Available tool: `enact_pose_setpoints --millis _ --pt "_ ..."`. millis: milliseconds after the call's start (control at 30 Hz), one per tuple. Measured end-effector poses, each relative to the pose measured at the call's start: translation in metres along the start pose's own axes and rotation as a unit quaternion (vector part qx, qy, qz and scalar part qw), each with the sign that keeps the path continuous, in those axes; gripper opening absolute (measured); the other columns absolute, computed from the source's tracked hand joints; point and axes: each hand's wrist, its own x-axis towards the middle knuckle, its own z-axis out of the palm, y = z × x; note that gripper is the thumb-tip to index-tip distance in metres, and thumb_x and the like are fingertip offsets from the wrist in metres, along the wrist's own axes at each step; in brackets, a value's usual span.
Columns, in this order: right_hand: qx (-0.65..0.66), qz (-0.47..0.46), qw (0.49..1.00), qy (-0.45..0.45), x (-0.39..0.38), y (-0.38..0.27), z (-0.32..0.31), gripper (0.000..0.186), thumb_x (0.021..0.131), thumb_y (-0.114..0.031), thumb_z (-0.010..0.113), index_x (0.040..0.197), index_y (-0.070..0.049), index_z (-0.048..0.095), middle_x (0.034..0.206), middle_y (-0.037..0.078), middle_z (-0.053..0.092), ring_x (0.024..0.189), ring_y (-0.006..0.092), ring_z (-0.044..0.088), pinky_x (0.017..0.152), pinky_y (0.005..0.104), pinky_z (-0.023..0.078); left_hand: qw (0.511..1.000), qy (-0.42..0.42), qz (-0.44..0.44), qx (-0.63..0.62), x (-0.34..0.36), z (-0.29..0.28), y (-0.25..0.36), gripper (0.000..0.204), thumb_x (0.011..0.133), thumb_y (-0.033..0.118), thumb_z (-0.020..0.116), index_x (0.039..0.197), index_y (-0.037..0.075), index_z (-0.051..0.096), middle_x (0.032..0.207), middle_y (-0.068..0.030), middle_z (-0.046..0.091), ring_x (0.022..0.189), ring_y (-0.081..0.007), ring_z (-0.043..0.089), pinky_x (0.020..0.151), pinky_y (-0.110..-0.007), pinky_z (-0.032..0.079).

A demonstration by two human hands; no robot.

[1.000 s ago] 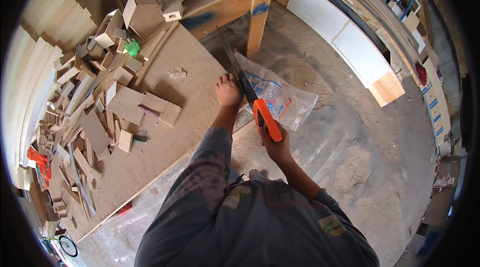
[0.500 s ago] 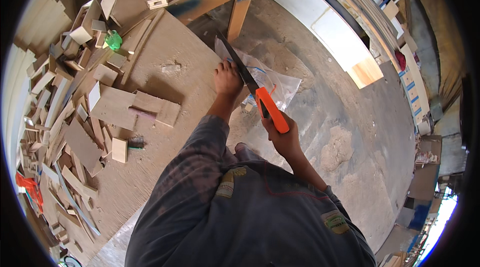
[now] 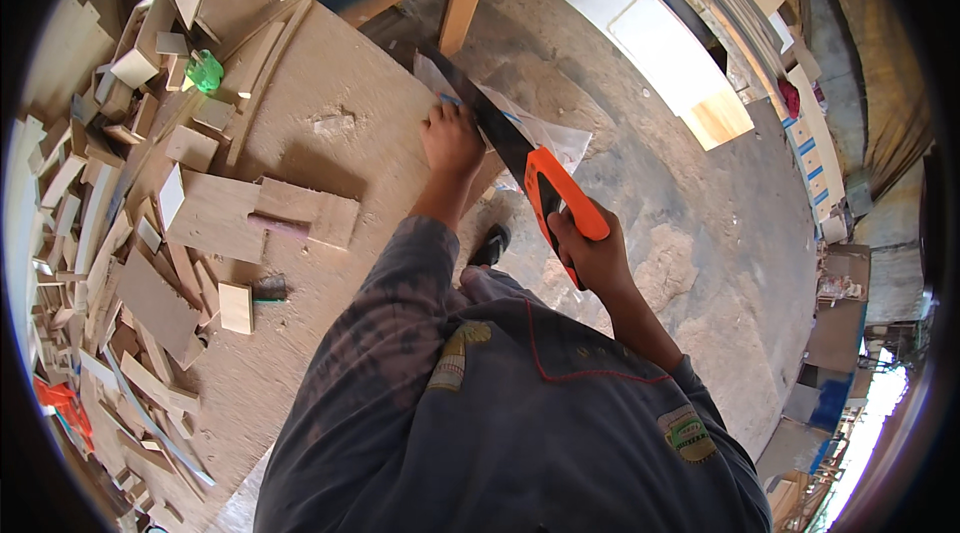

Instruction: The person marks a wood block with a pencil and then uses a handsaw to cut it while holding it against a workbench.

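Observation:
My right hand (image 3: 594, 248) is closed around the orange handle of a handsaw (image 3: 502, 133). The dark blade slants up and left, running along the worktable's edge and close past the fingers of my left hand (image 3: 453, 140). That hand rests at the edge of the wooden worktable (image 3: 330, 318) with its fingers curled. What lies under them, if anything, is hidden. A clear plastic sheet or bag (image 3: 555, 138) shows below and beyond the blade.
Wood offcuts (image 3: 160, 298) are heaped along the table's left side. A purplish cylinder (image 3: 278, 225) lies on flat boards (image 3: 215, 213). A crumpled green plastic object (image 3: 205, 71) sits farther back. White panels (image 3: 650, 33) stand beyond the stained floor (image 3: 700, 333).
My right hand and the saw's handle have moved right, and the handle has turned to show more of its side. My left hand stays curled at the table edge. The view has shifted slightly.

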Motion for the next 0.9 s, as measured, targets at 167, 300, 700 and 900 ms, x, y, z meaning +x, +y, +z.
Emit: enact_pose_setpoints --millis 167,300,700,900 --pt "-0.036 0.016 0.999 -0.003 -0.017 -0.015 -0.008 0.018 0.087 -0.017 0.066 0.084 -0.001 0.057 0.063 -0.001 0.052 0.051 0.0055 0.046 0.048 0.0241 0.038 0.999 -0.039 -0.019 0.006 0.003 -0.010 0.001 0.030 0.083 0.015 0.050 0.111 0.006 0.058 0.098 -0.0071 0.059 0.097 -0.0256 0.055 0.077 -0.044 0.042" --pt "-0.040 0.033 0.998 -0.022 -0.014 -0.019 -0.017 0.017 0.087 -0.016 0.066 0.084 -0.001 0.058 0.062 0.000 0.051 0.050 0.0059 0.046 0.047 0.0245 0.038 0.999 -0.052 -0.011 0.001 0.000 -0.010 0.003 0.033 0.083 0.015 0.050 0.113 0.006 0.056 0.100 -0.0076 0.059 0.099 -0.0261 0.054 0.080 -0.043 0.042" --pt "-0.079 -0.035 0.996 -0.033 0.021 -0.011 -0.014 0.020 0.084 -0.019 0.069 0.077 -0.004 0.057 0.060 0.000 0.052 0.053 0.0090 0.047 0.052 0.0280 0.040 0.999 0.000 -0.029 0.015 0.013 0.000 -0.009 0.026 0.080 0.017 0.052 0.102 0.006 0.060 0.099 -0.0079 0.061 0.095 -0.0266 0.056 0.075 -0.043 0.042" --pt "0.099 0.023 0.993 -0.068 0.017 -0.004 -0.026 0.019 0.089 -0.019 0.064 0.080 -0.005 0.055 0.060 -0.002 0.052 0.050 0.0053 0.048 0.047 0.0228 0.038 1.000 0.013 0.016 0.010 0.015 -0.002 -0.017 0.021 0.079 0.017 0.053 0.096 0.008 0.061 0.091 -0.0075 0.061 0.092 -0.0275 0.057 0.074 -0.044 0.043"
